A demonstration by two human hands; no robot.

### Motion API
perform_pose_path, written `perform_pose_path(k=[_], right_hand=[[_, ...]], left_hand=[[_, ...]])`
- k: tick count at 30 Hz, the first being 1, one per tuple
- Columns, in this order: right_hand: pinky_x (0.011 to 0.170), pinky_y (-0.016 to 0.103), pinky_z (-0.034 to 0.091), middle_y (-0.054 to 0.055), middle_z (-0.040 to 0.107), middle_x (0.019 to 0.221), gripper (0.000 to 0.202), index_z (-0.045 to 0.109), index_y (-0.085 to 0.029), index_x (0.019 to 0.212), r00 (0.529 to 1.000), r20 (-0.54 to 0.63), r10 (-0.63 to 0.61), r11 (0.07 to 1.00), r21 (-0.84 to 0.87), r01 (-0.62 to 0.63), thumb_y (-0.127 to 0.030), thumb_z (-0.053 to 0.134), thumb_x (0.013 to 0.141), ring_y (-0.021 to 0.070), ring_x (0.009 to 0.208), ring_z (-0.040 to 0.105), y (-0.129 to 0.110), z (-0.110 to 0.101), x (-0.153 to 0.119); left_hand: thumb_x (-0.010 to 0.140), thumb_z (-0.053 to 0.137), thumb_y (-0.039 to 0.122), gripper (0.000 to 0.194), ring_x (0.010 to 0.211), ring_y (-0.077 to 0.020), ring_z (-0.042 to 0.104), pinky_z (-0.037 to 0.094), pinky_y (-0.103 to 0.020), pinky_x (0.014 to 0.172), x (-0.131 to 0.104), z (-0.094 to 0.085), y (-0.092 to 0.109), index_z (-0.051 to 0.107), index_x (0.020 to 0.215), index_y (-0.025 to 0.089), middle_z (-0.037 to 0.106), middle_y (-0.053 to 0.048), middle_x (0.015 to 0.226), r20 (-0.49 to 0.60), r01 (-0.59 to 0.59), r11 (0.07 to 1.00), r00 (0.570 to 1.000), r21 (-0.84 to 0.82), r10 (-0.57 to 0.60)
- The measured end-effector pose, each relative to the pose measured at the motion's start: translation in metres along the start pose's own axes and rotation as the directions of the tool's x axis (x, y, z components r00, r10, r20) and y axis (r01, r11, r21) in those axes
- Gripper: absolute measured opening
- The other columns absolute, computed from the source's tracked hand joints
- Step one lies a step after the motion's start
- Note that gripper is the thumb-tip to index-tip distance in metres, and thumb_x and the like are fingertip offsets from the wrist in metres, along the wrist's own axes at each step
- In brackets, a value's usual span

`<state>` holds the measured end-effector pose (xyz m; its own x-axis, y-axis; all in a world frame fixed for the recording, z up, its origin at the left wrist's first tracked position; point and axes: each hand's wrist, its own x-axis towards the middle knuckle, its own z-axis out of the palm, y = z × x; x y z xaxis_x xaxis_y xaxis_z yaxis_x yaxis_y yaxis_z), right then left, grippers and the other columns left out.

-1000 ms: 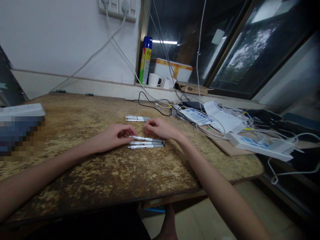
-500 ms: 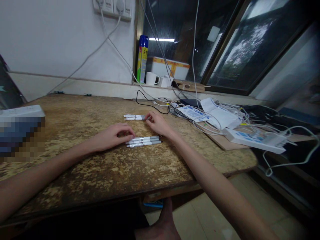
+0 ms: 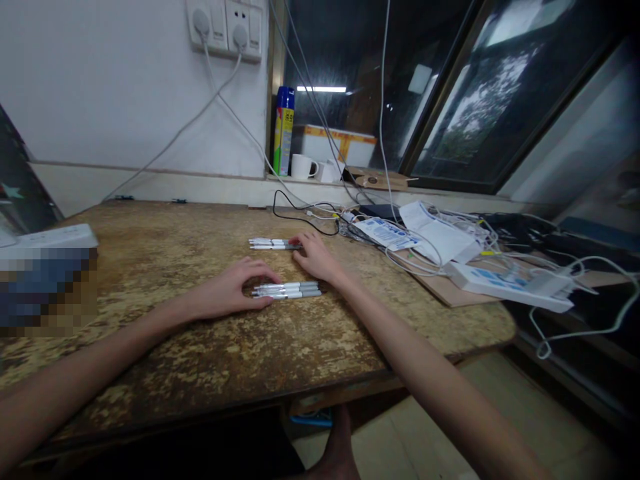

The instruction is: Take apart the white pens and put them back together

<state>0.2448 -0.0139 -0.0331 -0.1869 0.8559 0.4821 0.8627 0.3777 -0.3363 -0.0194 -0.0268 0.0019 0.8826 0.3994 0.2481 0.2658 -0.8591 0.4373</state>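
Observation:
Two groups of white and grey pens lie on the worn wooden table (image 3: 200,360). My left hand (image 3: 240,287) is at the left end of the nearer pens (image 3: 295,291), thumb on the near side and fingers on the far side, spread apart around them. Farther back, my right hand (image 3: 311,255) touches the right end of the farther pens (image 3: 270,244), its fingertips hiding their tips. Both groups lie flat, roughly parallel, with bare wood between them.
Tangled cables, papers (image 3: 435,230) and a white power strip (image 3: 507,285) cover the table's right side. A white mug (image 3: 303,167) and a spray can (image 3: 283,131) stand on the sill. A white object (image 3: 55,237) is at the left edge.
My left thumb has moved down to the near side of the nearer pens, and its fingers now reach over their far side. My right hand stays at the farther pens. The view has tilted slightly up.

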Motion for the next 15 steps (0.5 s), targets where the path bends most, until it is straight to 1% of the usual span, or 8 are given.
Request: perform_pose_path(k=[3, 6, 9, 12, 15], right_hand=[[0.108, 0.041, 0.040, 0.016, 0.066, 0.119, 0.022, 0.066, -0.014, 0.113, 1.000, -0.007, -0.002, 0.999, -0.045, 0.002, -0.014, 0.055, 0.094, 0.0284, 0.121, 0.052, 0.0003, 0.0017, -0.0006], [0.107, 0.041, 0.041, 0.015, 0.065, 0.116, 0.017, 0.068, -0.014, 0.109, 1.000, -0.011, 0.004, 0.996, -0.094, -0.005, -0.018, 0.057, 0.096, 0.0287, 0.119, 0.052, 0.0012, 0.0018, -0.0010], [0.106, 0.041, 0.042, 0.014, 0.066, 0.114, 0.013, 0.068, -0.015, 0.105, 1.000, -0.002, 0.002, 0.994, -0.111, -0.002, -0.022, 0.060, 0.098, 0.0272, 0.115, 0.055, 0.0024, 0.0019, -0.0008], [0.105, 0.041, 0.042, 0.013, 0.068, 0.111, 0.013, 0.068, -0.016, 0.104, 1.000, 0.015, -0.013, 0.994, -0.113, 0.014, -0.026, 0.061, 0.099, 0.0263, 0.113, 0.057, 0.0045, 0.0034, -0.0005], [0.104, 0.040, 0.043, 0.013, 0.068, 0.111, 0.013, 0.068, -0.016, 0.103, 1.000, 0.015, -0.027, 0.994, -0.103, 0.029, -0.026, 0.062, 0.100, 0.0264, 0.112, 0.057, 0.0068, 0.0050, 0.0000]], left_hand=[[0.091, 0.070, 0.033, 0.030, 0.114, -0.0260, 0.059, 0.041, -0.041, 0.105, -0.0001, -0.0007, 0.0004, 0.071, 0.120, 0.026, 0.070, -0.006, 0.120, 0.005, 0.009, 1.000, 1.000, 0.001, -0.009], [0.089, 0.070, 0.031, 0.030, 0.111, -0.0256, 0.060, 0.043, -0.040, 0.102, -0.0008, 0.0000, 0.0014, 0.071, 0.118, 0.025, 0.070, -0.005, 0.117, 0.001, 0.019, 1.000, 1.000, 0.007, -0.019], [0.088, 0.071, 0.032, 0.031, 0.111, -0.0255, 0.060, 0.044, -0.040, 0.102, -0.0017, 0.0012, 0.0008, 0.071, 0.118, 0.025, 0.070, -0.005, 0.118, -0.001, 0.014, 1.000, 1.000, 0.008, -0.014], [0.089, 0.071, 0.033, 0.030, 0.113, -0.0253, 0.060, 0.043, -0.040, 0.103, -0.0022, 0.0016, -0.0009, 0.071, 0.118, 0.026, 0.070, -0.004, 0.119, 0.000, 0.006, 1.000, 1.000, 0.004, -0.006], [0.089, 0.073, 0.036, 0.030, 0.113, -0.0252, 0.060, 0.043, -0.040, 0.102, -0.0021, 0.0016, -0.0007, 0.071, 0.117, 0.027, 0.070, -0.003, 0.120, -0.001, 0.003, 1.000, 1.000, -0.005, -0.003]])
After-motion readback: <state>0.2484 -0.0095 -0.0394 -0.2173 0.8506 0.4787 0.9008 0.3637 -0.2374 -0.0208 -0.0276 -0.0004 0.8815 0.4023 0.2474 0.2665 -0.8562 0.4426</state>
